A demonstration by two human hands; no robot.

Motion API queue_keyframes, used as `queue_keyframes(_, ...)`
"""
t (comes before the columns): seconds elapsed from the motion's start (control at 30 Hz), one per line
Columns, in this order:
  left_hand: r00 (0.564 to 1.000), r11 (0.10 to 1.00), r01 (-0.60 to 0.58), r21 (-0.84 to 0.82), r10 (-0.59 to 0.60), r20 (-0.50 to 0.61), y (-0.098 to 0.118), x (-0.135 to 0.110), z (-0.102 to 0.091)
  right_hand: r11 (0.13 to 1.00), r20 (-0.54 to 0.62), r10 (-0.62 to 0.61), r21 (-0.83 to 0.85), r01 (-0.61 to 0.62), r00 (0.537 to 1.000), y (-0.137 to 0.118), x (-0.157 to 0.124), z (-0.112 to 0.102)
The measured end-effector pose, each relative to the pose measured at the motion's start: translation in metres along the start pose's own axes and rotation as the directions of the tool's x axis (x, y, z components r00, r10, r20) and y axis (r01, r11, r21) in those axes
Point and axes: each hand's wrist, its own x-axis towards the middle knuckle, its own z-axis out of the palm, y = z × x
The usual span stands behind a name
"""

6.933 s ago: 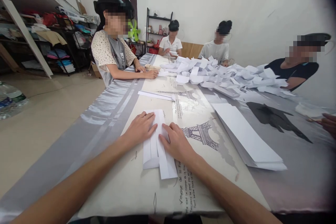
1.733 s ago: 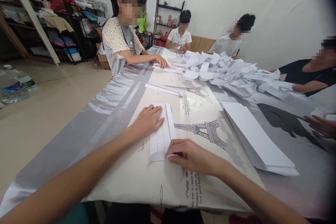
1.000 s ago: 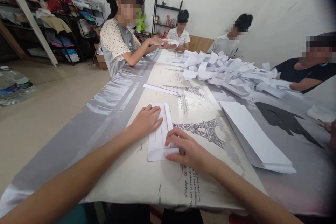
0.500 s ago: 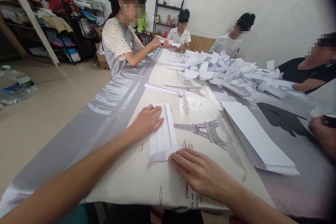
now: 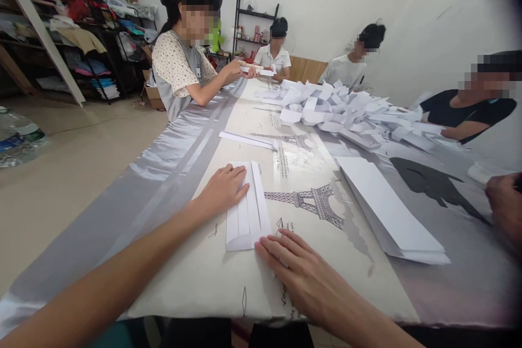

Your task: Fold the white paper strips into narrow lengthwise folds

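Note:
A white paper sheet with folded flaps and crease lines [image 5: 255, 217], much like an unsealed envelope, lies flat on the patterned tablecloth [image 5: 183, 277]. My left hand [image 5: 226, 187] rests flat across its upper left part, fingers stretched out, covering that area. At the lower right corner, the fingertips of my right hand [image 5: 297, 263] touch the paper's edge. That hand is palm down with its fingers extended, and nothing shows in its grasp. A narrow folded white strip [image 5: 247, 140] lies farther up the cloth.
To the right is a stack of long white papers [image 5: 387, 206], beside a dark flat object [image 5: 428, 176]. Behind it spreads a large heap of folded papers [image 5: 346, 109]. Several people sit around the table; one at left [image 5: 183, 65] holds a white paper piece.
The view has shifted slightly, so things appear farther left. My right hand's fingers look a little more spread at the paper's corner. My left hand stays on the paper.

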Motion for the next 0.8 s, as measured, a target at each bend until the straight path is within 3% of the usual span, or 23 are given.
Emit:
queue_keyframes(0.2, 1.0, 1.0, 0.001, 0.011, -0.001, 0.017, 0.0, 0.0, -0.002, 0.988, 0.023, -0.141, 0.058, 0.14, 0.99, 0.025, 0.013, -0.016)
queue_keyframes(0.5, 1.0, 0.999, 0.015, -0.03, -0.015, 0.009, 0.002, 0.0, -0.005, 0.93, 0.015, -0.353, -0.104, 0.352, 0.936, 0.042, 0.041, -0.032)
queue_keyframes(0.7, 0.995, 1.0, 0.021, -0.002, -0.021, -0.094, 0.005, 0.001, -0.012, 0.91, -0.042, -0.382, -0.192, 0.368, 0.923, 0.034, 0.039, -0.021)
queue_keyframes(0.8, 0.982, 0.999, 0.021, -0.037, -0.028, -0.189, 0.004, 0.004, -0.018, 0.936, -0.174, -0.329, -0.187, 0.297, 0.928, 0.049, 0.034, -0.016)
